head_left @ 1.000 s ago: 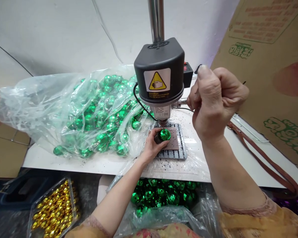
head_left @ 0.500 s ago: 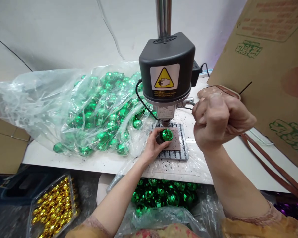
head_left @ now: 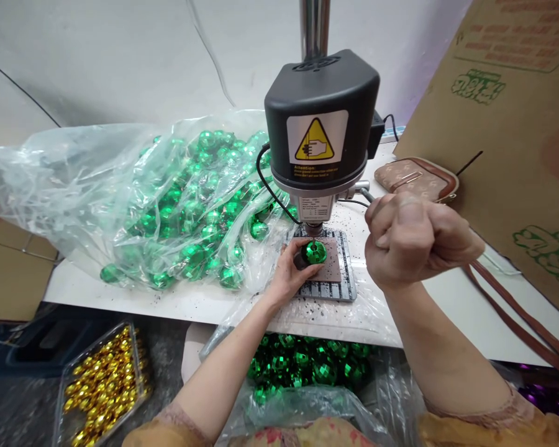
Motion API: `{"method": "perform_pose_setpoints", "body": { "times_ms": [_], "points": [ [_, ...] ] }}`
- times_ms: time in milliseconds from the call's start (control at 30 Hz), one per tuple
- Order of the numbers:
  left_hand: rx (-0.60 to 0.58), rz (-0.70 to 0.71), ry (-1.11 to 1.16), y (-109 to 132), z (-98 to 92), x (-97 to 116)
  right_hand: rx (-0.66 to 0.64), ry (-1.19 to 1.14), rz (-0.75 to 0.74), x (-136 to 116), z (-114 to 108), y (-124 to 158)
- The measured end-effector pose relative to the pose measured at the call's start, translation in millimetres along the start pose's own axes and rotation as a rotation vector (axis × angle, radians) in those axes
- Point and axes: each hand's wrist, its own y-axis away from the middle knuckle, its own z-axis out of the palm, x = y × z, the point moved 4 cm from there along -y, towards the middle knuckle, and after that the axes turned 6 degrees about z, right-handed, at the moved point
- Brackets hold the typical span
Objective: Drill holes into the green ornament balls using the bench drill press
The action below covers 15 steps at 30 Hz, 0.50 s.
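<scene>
My left hand (head_left: pixel 291 270) has its thumb and fingers closed around a shiny green faceted ball (head_left: pixel 315 252). The ball rests on a brownish square board (head_left: pixel 331 268) on the slotted metal base (head_left: pixel 346 292) of a small drill press (head_left: pixel 321 124). Directly above it is the chuck (head_left: pixel 313 228), with the bit at the ball's top; how deep the bit sits I cannot tell. To the right, my right hand (head_left: pixel 400 242) is a fist around the drill press lever (head_left: pixel 366 194), whose end is hidden in my fingers.
A clear plastic bag (head_left: pixel 74 186) of green balls lies left of the drill. More green balls (head_left: pixel 302 360) sit in plastic below the table edge. A clear box of gold balls (head_left: pixel 105 379) stands lower left. A patterned purse (head_left: pixel 414 177) and cardboard box (head_left: pixel 507 149) are at right.
My right fist has dropped slightly, uncovering more of the purse behind it. The view has shifted a little. My left hand still holds the ball in the same spot.
</scene>
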Motion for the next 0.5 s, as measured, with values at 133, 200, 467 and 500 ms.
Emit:
{"method": "perform_pose_setpoints", "body": {
  "times_ms": [133, 200, 467, 500],
  "points": [
    [-0.005, -0.022, 0.022, 0, 0.9, -2, -0.095, -0.051, -0.057, 2, 2, 2],
    [-0.007, -0.03, 0.038, 0, 1.3, -3, -0.124, -0.076, -0.077, 0, 2, 2],
    [0.004, -0.02, 0.044, 0, 1.0, -1, -0.127, -0.066, -0.192, 8, -2, 10],
    [0.008, -0.018, 0.045, 0, 0.8, -1, -0.145, -0.067, -0.206, 8, -3, 11]
  ]
}}
